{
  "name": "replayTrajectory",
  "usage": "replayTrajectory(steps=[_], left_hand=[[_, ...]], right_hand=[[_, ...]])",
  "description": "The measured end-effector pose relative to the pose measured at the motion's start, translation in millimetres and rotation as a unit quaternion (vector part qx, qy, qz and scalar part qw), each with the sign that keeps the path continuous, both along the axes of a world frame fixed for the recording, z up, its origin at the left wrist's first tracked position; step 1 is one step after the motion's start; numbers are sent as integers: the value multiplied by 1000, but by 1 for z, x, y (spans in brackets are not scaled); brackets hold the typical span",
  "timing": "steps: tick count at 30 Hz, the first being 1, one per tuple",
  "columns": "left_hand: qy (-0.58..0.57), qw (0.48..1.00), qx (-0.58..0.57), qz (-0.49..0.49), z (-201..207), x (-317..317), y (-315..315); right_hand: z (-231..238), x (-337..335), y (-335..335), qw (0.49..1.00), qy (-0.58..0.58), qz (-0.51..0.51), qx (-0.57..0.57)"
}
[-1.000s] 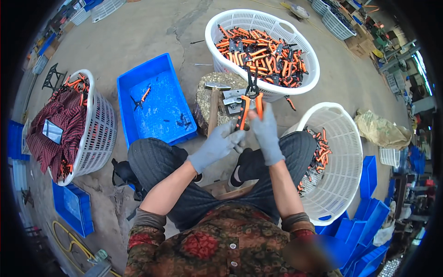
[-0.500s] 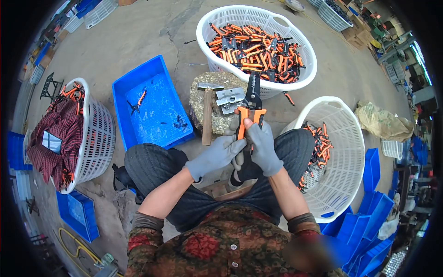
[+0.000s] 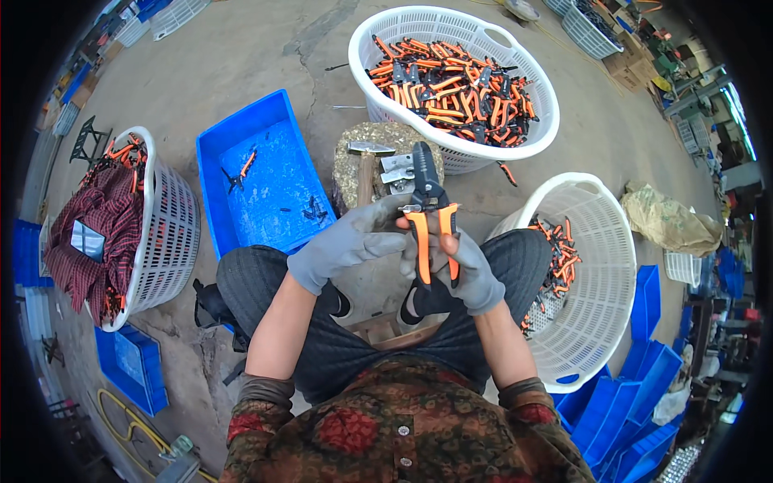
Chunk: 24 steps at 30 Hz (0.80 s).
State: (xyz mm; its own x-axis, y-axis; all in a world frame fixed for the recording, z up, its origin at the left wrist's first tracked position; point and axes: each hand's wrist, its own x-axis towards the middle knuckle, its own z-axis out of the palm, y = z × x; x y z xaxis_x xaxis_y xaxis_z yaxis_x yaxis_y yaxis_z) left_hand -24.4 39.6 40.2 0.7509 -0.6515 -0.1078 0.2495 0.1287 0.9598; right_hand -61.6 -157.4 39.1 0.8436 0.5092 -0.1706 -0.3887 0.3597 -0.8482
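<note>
A pair of wire strippers (image 3: 429,193) with black jaws and orange-and-black handles points away from me, its handles spread apart. My right hand (image 3: 477,278), in a grey glove with bare fingertips showing, is closed round the handles. My left hand (image 3: 342,245), gloved the same way, has its fingers stretched toward the tool's left side by the pivot; whether they touch it I cannot tell. Just beyond the hands stands a stone block (image 3: 348,171), bearing a hammer (image 3: 367,165) and a metal fixture (image 3: 396,171) partly hidden behind the jaws.
A white basket (image 3: 547,105) heaped with similar tools stands ahead. Another white basket (image 3: 600,266) on my right holds more. At left are a blue tray (image 3: 274,193) with a few pieces and a cloth-covered basket (image 3: 173,241). Blue bins (image 3: 620,410) are stacked lower right.
The wire strippers' handles have spread apart, and the tool has come slightly nearer. My left hand has moved left off the handles, its fingers straightening. My right hand still holds the tool.
</note>
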Motion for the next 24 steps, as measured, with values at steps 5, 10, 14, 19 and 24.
replayTrajectory(steps=[5,10,14,19,24], left_hand=[[50,999,-12,-4,0,-2,5],[-1,1000,-6,16,3,-4,-2],[6,1000,21,5,8,-5,5],[-37,999,30,8,3,-4,5],[-50,995,83,9,-2,1,10]], right_hand=[[4,-2,9,984,97,-35,143],[-9,-4,2,994,68,16,80],[-6,-7,4,996,68,35,55],[-6,-8,3,997,53,49,26],[-9,-3,2,992,-49,50,-105]])
